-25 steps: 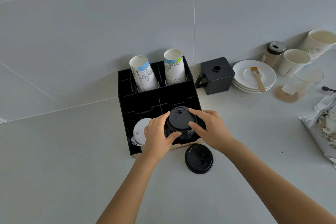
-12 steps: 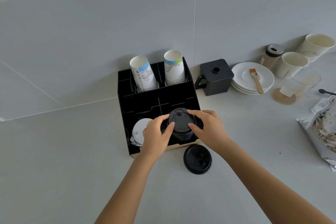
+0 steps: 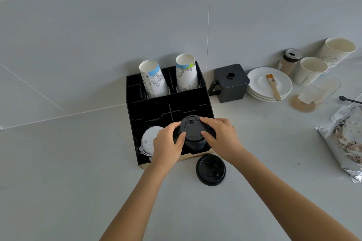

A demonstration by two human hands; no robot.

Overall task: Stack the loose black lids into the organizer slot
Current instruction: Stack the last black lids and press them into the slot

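Both of my hands closed on the stack of black lids [image 3: 193, 133]: my left hand [image 3: 166, 146] had its thumb and fingers curled against the stack's left side, and my right hand [image 3: 220, 138] pinched the right side, fingertips on the top lid's rim. That grip held the stack upright in the front right slot of the black organizer [image 3: 148, 109], its top standing above the slot walls. One loose black lid [image 3: 211, 170] lay flat on the surface [image 3: 78, 172], just in front of the organizer and apart from my hands. The front left slot held white lids [image 3: 149, 141], partly behind my left hand. Two printed paper cups [image 3: 153, 79] stood mouth up and tilted in the back compartments. The middle compartments looked dark; I could not tell their contents.
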